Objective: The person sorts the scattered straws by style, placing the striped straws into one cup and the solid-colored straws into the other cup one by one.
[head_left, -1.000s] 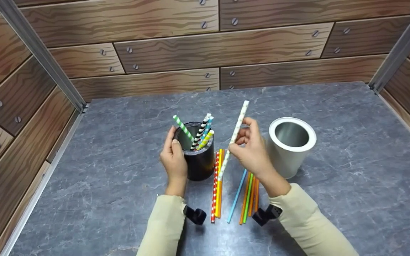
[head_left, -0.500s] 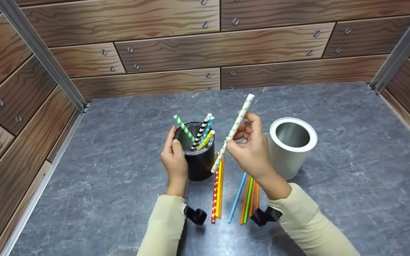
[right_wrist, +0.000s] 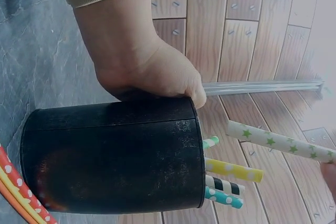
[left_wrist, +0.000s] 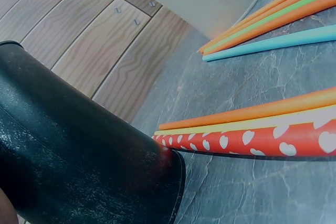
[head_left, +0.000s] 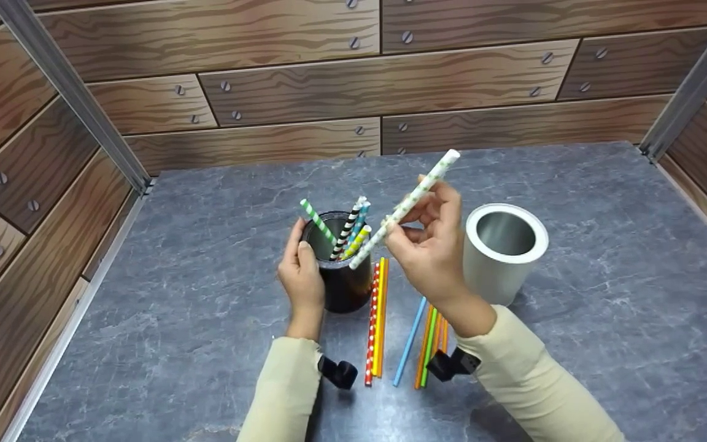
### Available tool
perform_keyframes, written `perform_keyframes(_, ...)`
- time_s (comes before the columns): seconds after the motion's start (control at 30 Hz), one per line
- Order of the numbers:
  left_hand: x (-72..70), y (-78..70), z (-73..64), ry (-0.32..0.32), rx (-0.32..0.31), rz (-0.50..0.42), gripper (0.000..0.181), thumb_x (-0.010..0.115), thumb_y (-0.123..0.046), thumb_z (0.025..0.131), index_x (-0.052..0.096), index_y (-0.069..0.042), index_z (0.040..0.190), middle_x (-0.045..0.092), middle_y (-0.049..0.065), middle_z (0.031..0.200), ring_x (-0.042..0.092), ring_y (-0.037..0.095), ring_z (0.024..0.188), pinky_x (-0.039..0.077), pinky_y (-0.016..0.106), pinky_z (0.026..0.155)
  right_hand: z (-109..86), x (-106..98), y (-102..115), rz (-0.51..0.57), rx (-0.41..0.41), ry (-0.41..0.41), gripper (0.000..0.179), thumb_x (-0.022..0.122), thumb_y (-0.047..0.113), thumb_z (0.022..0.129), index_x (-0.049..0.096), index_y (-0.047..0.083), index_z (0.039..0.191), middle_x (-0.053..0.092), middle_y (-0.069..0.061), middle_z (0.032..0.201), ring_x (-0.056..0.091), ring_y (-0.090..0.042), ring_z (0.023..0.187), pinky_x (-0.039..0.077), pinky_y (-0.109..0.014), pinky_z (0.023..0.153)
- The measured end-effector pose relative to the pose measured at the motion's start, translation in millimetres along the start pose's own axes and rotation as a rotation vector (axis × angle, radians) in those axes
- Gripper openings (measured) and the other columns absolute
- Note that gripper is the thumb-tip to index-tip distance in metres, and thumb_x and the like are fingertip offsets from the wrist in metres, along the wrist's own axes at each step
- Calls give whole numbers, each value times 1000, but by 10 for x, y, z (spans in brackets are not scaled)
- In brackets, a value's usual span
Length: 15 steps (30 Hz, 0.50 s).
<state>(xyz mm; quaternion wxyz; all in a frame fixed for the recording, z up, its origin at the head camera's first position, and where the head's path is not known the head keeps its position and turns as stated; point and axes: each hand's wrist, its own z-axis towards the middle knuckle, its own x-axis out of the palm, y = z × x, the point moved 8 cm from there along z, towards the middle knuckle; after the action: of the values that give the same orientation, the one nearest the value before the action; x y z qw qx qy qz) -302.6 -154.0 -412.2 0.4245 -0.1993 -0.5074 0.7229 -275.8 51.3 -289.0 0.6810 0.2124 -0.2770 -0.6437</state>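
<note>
My left hand [head_left: 302,276] grips the side of a black cylindrical cup [head_left: 347,288], thumb near its rim. Several patterned paper straws stand in the cup: a green-striped straw [head_left: 316,220], a black-and-white striped straw [head_left: 344,230], a blue one and a yellow straw [head_left: 356,241]. Between thumb and fingers, my right hand [head_left: 433,245] pinches a white straw with green stars [head_left: 415,196]. This straw slants, its lower end in front of the black cup's rim in the head view; the right wrist view shows that end [right_wrist: 241,131] apart from the cup, above its mouth.
A white cup [head_left: 501,276] stands right of my right hand. Between my forearms lie a red straw with white hearts [head_left: 372,331], yellow and orange straws beside it, and a second group with a blue straw [head_left: 410,344], a green straw [head_left: 429,344] and orange ones.
My right hand has raised the star-patterned straw and tilted it further, its lower end swinging up and left from above the lying straws to the black cup. The left hand stays put.
</note>
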Motion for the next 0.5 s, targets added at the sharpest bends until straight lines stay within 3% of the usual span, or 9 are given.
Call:
perform_keyframes(0.3, 1, -8, -4, -1, 4, -13, 38, 39, 1, 91, 54, 3, 127, 56, 18, 126, 52, 25, 119, 43, 28, 99, -24, 52, -28, 8, -137, -75, 53, 51, -19, 69, 29, -17, 117, 52, -9, 88, 57, -10, 75, 54, -20, 59)
perform_keyframes(0.5, 1, -16, -8, 3, 5, -16, 38, 39, 2, 91, 53, 5, 127, 56, 18, 127, 52, 25, 120, 42, 29, 101, -67, 81, -177, -19, -148, -85, 53, 52, -18, 70, 30, -14, 117, 52, -13, 90, 57, -11, 76, 55, -20, 62)
